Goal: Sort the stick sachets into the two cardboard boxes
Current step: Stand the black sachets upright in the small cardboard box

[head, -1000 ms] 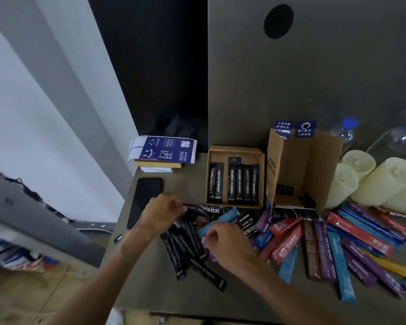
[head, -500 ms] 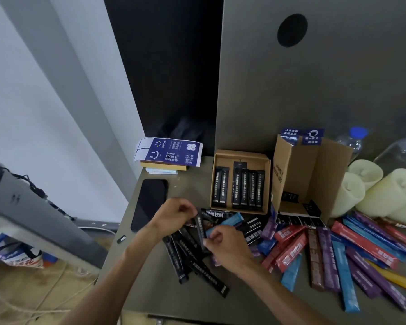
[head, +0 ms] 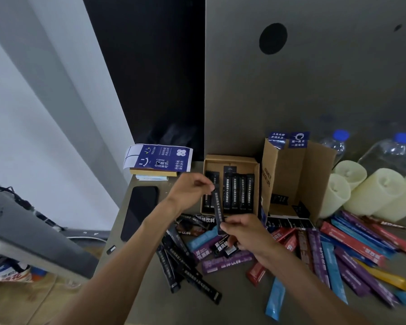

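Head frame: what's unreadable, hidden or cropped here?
- Head view: print on the black sachet, pinched by left hand and right hand, is too small and blurred to read.
- Head view: flat box count is uncertain; the left hand and held sachet cover its left rows.
- Head view: loose sachets under the right hand are hidden.
- Head view: right bottle is blurred and cut off by the right edge.

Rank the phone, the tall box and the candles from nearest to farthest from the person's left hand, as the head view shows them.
Measured from the left hand, which pinches a black sachet:
1. Phone: lying flat just to the hand's left.
2. Tall box: standing to the hand's right.
3. Candles: farther right, beyond the tall box.
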Tool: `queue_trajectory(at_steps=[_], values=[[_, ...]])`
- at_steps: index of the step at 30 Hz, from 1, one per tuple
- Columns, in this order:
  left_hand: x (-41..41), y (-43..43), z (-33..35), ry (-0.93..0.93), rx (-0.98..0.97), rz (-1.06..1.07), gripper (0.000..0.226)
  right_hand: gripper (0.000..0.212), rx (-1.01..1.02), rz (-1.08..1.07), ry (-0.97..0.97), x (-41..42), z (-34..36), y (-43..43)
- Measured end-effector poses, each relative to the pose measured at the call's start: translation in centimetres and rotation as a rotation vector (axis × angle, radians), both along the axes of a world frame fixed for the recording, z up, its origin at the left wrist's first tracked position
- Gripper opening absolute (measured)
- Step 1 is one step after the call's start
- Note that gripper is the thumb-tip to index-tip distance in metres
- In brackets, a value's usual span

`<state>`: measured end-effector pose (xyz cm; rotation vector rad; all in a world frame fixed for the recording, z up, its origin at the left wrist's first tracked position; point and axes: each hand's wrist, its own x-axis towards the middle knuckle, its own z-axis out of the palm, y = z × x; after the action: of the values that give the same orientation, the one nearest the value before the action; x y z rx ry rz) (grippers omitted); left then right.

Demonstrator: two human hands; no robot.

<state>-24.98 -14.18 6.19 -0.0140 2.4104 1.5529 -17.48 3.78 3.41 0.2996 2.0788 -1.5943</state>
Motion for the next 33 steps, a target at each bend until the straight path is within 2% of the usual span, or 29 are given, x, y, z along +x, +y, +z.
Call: queue_trajectory(at_steps=[1, 4, 9, 12, 15, 19, 22, 28, 33], values=[[-0.3, 0.4, 0.0, 0.010, -0.013, 0.002, 0.010, 0.007, 0.005, -0.008, -0.008, -0.1, 0.2, 0.1], [-1.3, 1.2, 0.2, 0.043, -0.061, -0.010, 0.010, 0.022, 0.040, -0.017, 0.036, -1.1, 0.4, 0.6], [-2.7, 1.8, -0.3, 0.074, -0.121, -0.030, 0.008, 0.010, 0.195, -0.013, 0.208, -4.4, 0.9, 0.7], [-2.7, 1.6, -0.8, 0.129, -0.120, 0.052, 0.006, 0.015, 0.260, -0.027, 0.224, -5.9, 0.0, 0.4], [-2.0, 1.3, -2.0, 0.213, -0.222, 0.188, 0.006, 0.026, 0.357, -0.051, 0.248, -7.0, -1.1, -0.1], [-1.6, 1.7, -3.6, 0.193, -0.434, 0.250, 0.043, 0.018, 0.436, -0.120, 0.238, -8.3, -2.4, -1.0], [-1.8, 2.4, -4.4, 0.129, -0.474, 0.254, 0.062, 0.016, 0.477, -0.150, 0.268, -8.9, -2.7, -1.8], [-2.4, 3.3, -5.2, 0.097, -0.533, 0.279, 0.074, 0.010, 0.543, -0.192, 0.331, -8.7, -3.2, -2.3], [-2.8, 3.4, -5.5, 0.103, -0.540, 0.270, 0.073, 0.015, 0.674, -0.067, 0.459, -7.1, -4.2, -1.0]])
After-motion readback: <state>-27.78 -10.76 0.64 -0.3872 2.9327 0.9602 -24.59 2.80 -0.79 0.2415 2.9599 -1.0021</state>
